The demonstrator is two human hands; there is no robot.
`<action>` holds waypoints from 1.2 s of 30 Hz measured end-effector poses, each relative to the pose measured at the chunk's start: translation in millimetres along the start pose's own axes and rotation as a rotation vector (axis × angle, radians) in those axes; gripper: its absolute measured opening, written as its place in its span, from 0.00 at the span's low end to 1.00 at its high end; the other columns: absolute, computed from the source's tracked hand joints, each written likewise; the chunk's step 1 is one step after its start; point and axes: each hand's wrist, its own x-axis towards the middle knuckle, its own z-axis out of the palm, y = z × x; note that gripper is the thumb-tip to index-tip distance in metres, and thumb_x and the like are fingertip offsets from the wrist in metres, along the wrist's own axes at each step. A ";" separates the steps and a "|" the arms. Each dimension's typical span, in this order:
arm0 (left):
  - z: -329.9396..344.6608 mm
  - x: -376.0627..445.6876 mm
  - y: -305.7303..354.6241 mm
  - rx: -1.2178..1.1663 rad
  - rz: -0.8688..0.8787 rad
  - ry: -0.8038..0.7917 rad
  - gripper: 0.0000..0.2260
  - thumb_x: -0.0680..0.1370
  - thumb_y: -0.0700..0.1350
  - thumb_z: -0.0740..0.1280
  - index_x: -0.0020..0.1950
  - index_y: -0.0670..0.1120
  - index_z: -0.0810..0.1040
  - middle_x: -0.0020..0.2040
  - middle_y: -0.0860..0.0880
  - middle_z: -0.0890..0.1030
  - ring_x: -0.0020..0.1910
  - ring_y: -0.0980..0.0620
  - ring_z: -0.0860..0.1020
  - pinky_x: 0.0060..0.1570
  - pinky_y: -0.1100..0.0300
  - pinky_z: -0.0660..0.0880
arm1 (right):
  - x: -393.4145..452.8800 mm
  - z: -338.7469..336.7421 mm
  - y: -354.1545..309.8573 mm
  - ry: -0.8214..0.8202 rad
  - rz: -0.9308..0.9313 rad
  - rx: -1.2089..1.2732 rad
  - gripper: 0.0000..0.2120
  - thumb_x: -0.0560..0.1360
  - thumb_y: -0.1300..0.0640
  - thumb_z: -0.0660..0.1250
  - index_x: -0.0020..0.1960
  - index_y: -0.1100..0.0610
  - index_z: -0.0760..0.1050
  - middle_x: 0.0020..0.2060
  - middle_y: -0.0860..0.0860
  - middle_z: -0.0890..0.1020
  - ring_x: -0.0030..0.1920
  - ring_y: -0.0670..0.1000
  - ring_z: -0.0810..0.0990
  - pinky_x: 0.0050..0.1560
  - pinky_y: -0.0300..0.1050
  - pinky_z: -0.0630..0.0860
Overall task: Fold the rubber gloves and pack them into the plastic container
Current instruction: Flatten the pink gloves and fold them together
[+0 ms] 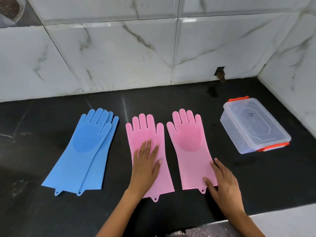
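You have barely started: none of the gloves is folded and nothing is packed. The blue gloves (85, 147) lie stacked one on the other at the left of the black bench (256, 182), flat and full length. The two pink gloves lie side by side in the middle, fingers pointing to the far wall. The plastic container (254, 124) sits at the far right, well apart from the gloves, and its lid with orange clips looks to be on, so by my reading you must open it before packing.

Your left hand (147, 165) rests flat, fingers straight, on the left pink glove (145, 134), over its palm and wrist. Your right hand (222, 182) lies with relaxed fingers on the near right edge of the right pink glove (189, 139), at the cuff; neither hand grasps anything.
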 end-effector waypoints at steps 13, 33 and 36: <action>36.0 108.9 132.4 -0.277 0.030 -0.067 0.09 0.76 0.45 0.69 0.49 0.39 0.82 0.47 0.42 0.82 0.46 0.48 0.79 0.50 0.62 0.74 | -1.8 -17.7 -3.7 -0.003 0.352 0.246 0.06 0.70 0.54 0.73 0.46 0.51 0.81 0.43 0.47 0.83 0.40 0.47 0.79 0.35 0.38 0.71; -0.5 133.4 138.9 -0.434 -0.290 -0.083 0.08 0.73 0.43 0.71 0.46 0.38 0.83 0.44 0.42 0.83 0.43 0.45 0.82 0.50 0.51 0.79 | -1.4 -61.1 -9.5 -0.051 0.327 0.723 0.05 0.67 0.60 0.76 0.40 0.52 0.84 0.30 0.47 0.83 0.32 0.47 0.82 0.32 0.36 0.78; -27.4 119.4 108.1 -0.545 -0.321 -0.051 0.04 0.72 0.40 0.72 0.42 0.40 0.84 0.38 0.43 0.84 0.38 0.47 0.83 0.45 0.51 0.81 | -2.0 -63.0 -35.9 -0.101 0.232 0.778 0.06 0.66 0.60 0.77 0.42 0.53 0.84 0.31 0.49 0.84 0.31 0.45 0.82 0.32 0.33 0.77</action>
